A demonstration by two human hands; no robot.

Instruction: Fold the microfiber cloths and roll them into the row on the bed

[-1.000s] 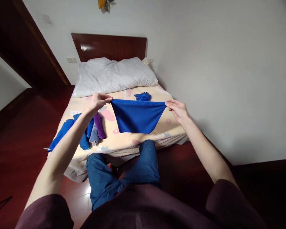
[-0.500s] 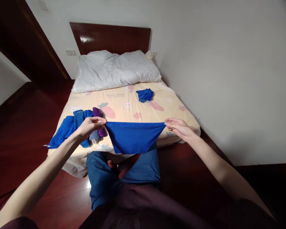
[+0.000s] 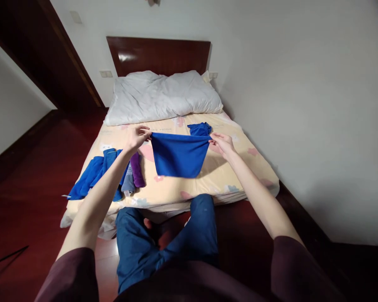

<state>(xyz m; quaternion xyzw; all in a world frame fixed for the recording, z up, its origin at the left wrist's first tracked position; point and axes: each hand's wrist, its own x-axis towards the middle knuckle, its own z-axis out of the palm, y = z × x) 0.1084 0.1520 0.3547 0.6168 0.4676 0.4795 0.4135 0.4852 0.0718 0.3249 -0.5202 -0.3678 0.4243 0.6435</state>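
A blue towel (image 3: 180, 156) hangs stretched between my two hands above the bed. My left hand (image 3: 139, 137) pinches its upper left corner, and my right hand (image 3: 221, 143) pinches the upper right one. The towel's lower edge hangs over the patterned sheet; whether it touches the sheet I cannot tell. Just behind the towel's right end lies a crumpled blue cloth (image 3: 200, 128), partly covered by it. To the left of the towel, a row of rolled towels in blue, grey and purple (image 3: 137, 170) lies on the bed, partly hidden by my left forearm.
The bed's yellow sheet (image 3: 229, 172) has a cartoon print. A white quilt or pillow (image 3: 164, 98) lies against the dark wooden headboard (image 3: 160, 54). A wall (image 3: 302, 126) runs along the right side, and a dark red floor (image 3: 34, 176) is at the left.
Both hands have moved forward over the bed, carrying the stretched blue towel away from my lap. My hands are slightly closer together, and the camera view has shifted.
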